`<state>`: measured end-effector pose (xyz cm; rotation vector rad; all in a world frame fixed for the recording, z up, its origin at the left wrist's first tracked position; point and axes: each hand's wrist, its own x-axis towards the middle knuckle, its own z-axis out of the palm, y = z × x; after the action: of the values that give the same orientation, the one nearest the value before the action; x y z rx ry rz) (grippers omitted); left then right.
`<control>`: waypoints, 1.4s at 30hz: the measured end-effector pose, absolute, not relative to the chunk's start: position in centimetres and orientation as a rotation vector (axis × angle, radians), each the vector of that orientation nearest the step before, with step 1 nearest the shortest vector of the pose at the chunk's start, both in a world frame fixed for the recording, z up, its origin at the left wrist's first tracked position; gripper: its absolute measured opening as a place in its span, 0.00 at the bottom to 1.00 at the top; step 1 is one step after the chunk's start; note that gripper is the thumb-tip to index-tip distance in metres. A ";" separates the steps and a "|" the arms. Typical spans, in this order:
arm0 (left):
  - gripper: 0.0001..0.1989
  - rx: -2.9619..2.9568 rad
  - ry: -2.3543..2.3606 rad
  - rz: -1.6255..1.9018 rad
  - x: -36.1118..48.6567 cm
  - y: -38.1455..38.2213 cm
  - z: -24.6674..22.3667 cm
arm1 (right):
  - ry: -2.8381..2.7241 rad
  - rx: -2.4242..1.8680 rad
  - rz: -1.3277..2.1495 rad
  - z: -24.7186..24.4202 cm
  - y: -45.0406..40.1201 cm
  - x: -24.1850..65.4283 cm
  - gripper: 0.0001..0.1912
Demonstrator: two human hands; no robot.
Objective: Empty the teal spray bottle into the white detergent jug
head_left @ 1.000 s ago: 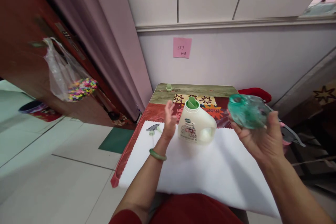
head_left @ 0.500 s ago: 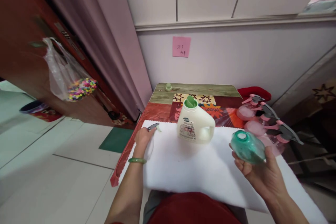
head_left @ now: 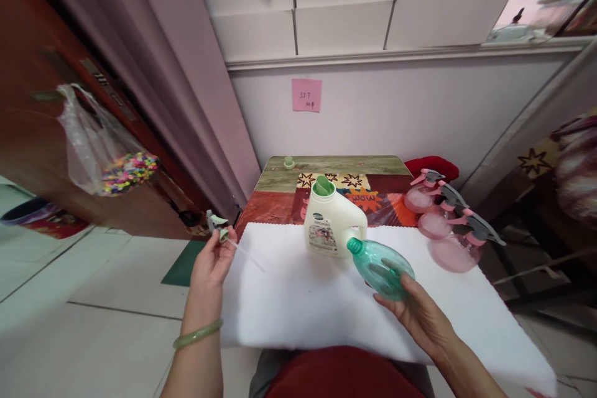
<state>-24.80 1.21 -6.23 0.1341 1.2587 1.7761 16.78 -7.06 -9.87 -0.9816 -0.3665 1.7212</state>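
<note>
My left hand (head_left: 215, 258) is closed on a spray head (head_left: 218, 227) in pale green and grey, above the left edge of the white cloth; its thin clear tube points down to the right. In my right hand (head_left: 420, 317) lies a see-through green bottle (head_left: 382, 268), tilted with its uncapped neck toward the upper left. That neck overlaps the lower right of a cream jug (head_left: 323, 230) in view; whether they touch I cannot tell. The jug stands upright on the cloth, with a green spout in its mouth.
Several spray bottles with pink liquid (head_left: 454, 253) stand at the table's right. A green cap (head_left: 289, 163) sits on the back left. The white cloth (head_left: 289, 311) covers the table's front. A pink note (head_left: 306, 96) hangs on the wall, and a bag of beads (head_left: 128, 173) on the door.
My left hand has lifted the spray head off the cloth, bringing its tube into view. My right hand has moved left with the green bottle, whose neck now tips toward the jug. The view has shifted.
</note>
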 end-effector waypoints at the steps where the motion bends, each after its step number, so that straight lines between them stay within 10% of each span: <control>1: 0.13 0.077 1.189 1.821 -24.3 1.0 -5.5 | -0.391 -0.971 1.724 -9.6 -7.1 16.3 0.33; 42: 0.13 0.304 0.763 2.047 -10.7 -2.9 -5.2 | -0.643 -1.102 1.559 -14.0 -14.2 12.1 0.40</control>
<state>-10.65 -2.87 -5.20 0.3036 0.7631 2.0473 12.06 -14.23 -13.95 -1.1023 -0.6432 1.5595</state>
